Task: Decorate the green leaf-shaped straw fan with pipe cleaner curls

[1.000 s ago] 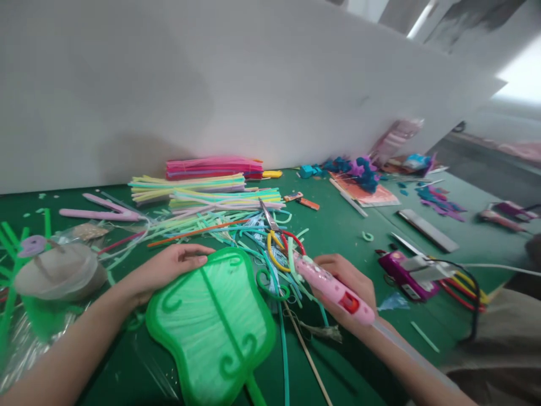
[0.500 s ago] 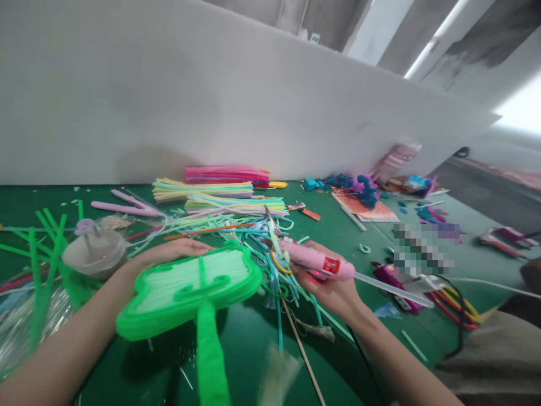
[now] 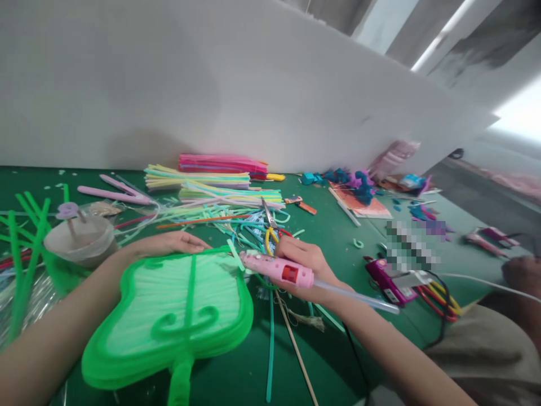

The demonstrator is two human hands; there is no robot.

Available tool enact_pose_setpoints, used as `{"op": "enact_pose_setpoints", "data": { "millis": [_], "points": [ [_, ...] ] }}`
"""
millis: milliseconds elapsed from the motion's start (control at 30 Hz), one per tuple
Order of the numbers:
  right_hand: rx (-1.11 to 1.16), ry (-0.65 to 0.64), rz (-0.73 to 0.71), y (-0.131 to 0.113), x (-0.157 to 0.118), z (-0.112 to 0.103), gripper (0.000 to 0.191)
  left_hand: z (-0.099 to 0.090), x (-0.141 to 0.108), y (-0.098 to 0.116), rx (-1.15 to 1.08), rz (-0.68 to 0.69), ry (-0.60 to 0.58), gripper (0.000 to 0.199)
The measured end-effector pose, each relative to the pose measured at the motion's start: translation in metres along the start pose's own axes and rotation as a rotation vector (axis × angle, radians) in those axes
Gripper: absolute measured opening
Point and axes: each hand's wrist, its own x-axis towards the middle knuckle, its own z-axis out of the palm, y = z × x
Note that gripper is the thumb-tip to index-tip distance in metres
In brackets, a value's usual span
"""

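A fan-shaped piece in light green with a bright green fuzzy border, central stem and curls faces up at the lower left. Its far edge is held by my left hand, whose fingers are partly hidden behind it. My right hand grips a pink glue gun with a clear glue stick out of its back end. A short pale green strip is at the gun's nozzle, over the fan's upper right corner. Scissors lie just beyond my right hand.
Bundles of pink and pastel pipe cleaners lie along the white board. A cup stands at left, with green stems beside it. Wires and a purple device are at right, near another person's hand.
The glue gun and my right hand have moved left to the fan's upper right corner. The fan now shows more of its face and sits lower and further left.
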Motion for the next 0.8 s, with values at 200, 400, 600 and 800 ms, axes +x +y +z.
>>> {"op": "enact_pose_setpoints", "data": {
  "millis": [200,400,600,800],
  "points": [
    [-0.044,-0.034,0.019,-0.003,0.0,0.007,0.019,-0.002,0.002,-0.001,0.035,0.001,-0.024,0.036],
    [-0.061,-0.038,0.023,-0.003,0.0,0.01,0.017,-0.002,0.001,0.0,0.039,-0.008,0.0,0.034],
    [-0.086,-0.024,0.026,-0.004,-0.001,0.013,0.017,-0.006,0.004,-0.004,0.022,0.008,-0.014,0.034],
    [-0.104,-0.011,0.02,-0.003,-0.001,0.016,0.017,-0.007,0.004,-0.004,0.048,-0.008,-0.01,0.036]
  ]
}}
